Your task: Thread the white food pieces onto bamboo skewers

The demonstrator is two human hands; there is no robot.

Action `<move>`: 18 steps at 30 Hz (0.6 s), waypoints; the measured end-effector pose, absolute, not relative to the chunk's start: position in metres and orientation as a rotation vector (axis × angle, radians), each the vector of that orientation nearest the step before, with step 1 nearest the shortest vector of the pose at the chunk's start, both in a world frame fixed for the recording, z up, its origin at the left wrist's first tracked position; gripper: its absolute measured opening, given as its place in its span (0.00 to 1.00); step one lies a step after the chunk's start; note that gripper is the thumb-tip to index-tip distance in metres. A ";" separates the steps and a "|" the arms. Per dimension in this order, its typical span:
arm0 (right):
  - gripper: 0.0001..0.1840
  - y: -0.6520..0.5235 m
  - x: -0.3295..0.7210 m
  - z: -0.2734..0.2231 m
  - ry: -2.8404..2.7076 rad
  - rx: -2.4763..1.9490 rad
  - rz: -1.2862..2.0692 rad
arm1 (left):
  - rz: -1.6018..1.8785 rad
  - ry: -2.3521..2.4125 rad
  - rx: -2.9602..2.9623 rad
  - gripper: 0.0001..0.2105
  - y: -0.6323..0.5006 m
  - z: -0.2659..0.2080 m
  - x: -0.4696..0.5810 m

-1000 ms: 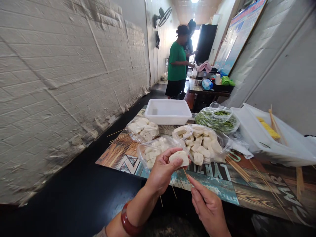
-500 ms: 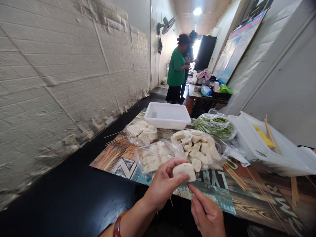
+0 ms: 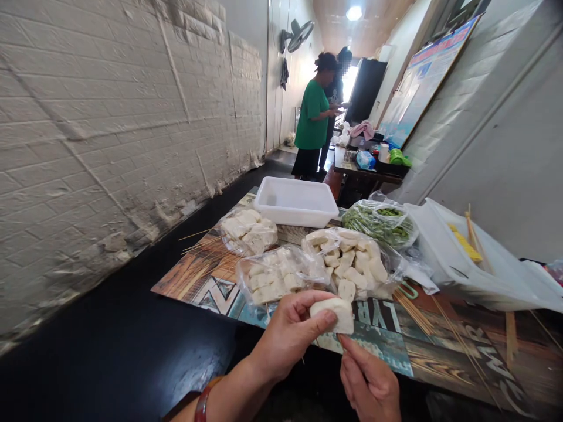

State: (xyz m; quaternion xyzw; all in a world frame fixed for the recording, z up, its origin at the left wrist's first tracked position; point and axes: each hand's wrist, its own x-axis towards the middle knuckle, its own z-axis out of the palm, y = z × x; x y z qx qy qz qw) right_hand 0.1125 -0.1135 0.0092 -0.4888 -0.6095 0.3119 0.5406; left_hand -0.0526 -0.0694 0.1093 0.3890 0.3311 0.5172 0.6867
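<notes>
Between the thumb and fingers of my left hand (image 3: 292, 325) is a thick white slice of food (image 3: 336, 313), smooth and rounded; its exact kind is not clear. My right hand (image 3: 369, 378) pinches a thin wooden skewer (image 3: 339, 339) just under it. The skewer's upper end meets the slice's lower edge; whether it has gone in I cannot tell. Just beyond my hands, similar pale pieces fill an open plastic bag (image 3: 352, 261). Left of that are a second bag of white pieces (image 3: 275, 275) and a third bag (image 3: 248, 228).
A white plastic tub (image 3: 295, 202) stands at the table's far edge. Beside it is a bag of green vegetables (image 3: 380, 223). A tilted white bin (image 3: 461, 264) is at right. Loose skewers (image 3: 413, 310) lie on the patterned tabletop. Two people (image 3: 313, 117) stand farther back.
The slice in my left hand is tilted a little differently and sits slightly lower and to the right. My right hand keeps the skewer beneath it. The view has shifted slightly.
</notes>
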 end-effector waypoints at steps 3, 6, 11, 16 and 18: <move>0.16 -0.113 0.111 0.009 -1.445 -1.133 0.734 | 1.155 0.757 0.878 0.16 -0.071 0.110 -0.053; 0.14 -0.112 0.110 0.011 -1.452 -1.091 0.733 | 1.148 0.761 0.882 0.15 -0.071 0.111 -0.053; 0.14 -0.111 0.109 0.016 -1.431 -1.095 0.737 | 1.125 0.761 0.892 0.16 -0.071 0.111 -0.051; 0.15 -0.111 0.108 0.021 -1.429 -1.139 0.753 | 1.123 0.784 0.899 0.15 -0.071 0.110 -0.050; 0.15 -0.111 0.107 0.023 -1.423 -1.144 0.768 | 1.129 0.792 0.908 0.15 -0.070 0.108 -0.050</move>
